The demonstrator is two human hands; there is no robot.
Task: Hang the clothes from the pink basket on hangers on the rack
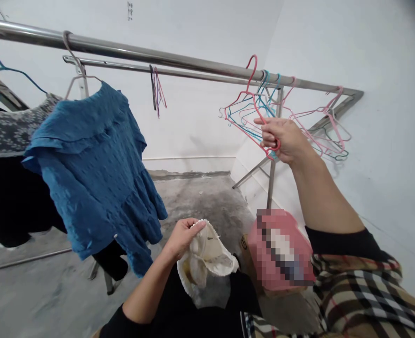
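- Two bare hands are in view: the left hand [183,238], near and low, pinches the upper edge of a cream cloth piece [210,253] between thumb and fingers; the right hand [282,140], farther right and higher, curls its fingers round a lower corner of a red hanger [259,108], index finger reaching left.
- One cream cloth piece hangs from the left hand, well below the rail [193,62]. It looks light, soft and floppy, likely not slippery; its gathered edge seems the best hold.
- One red hanger is by the rail's right part; whether its hook bears on the rail, I cannot tell. It looks light, springy and smooth, and its shoulders or neck should give a firm grip.
- Several blue and pink hangers overlap on the right, too tangled to count surely.
- Two garments show on the left: one blue ruffled garment [98,159], and one dark floral top [15,124] beside it.
- One pink basin [300,230] sits near right, its contents blurred, on one cardboard box [244,244].
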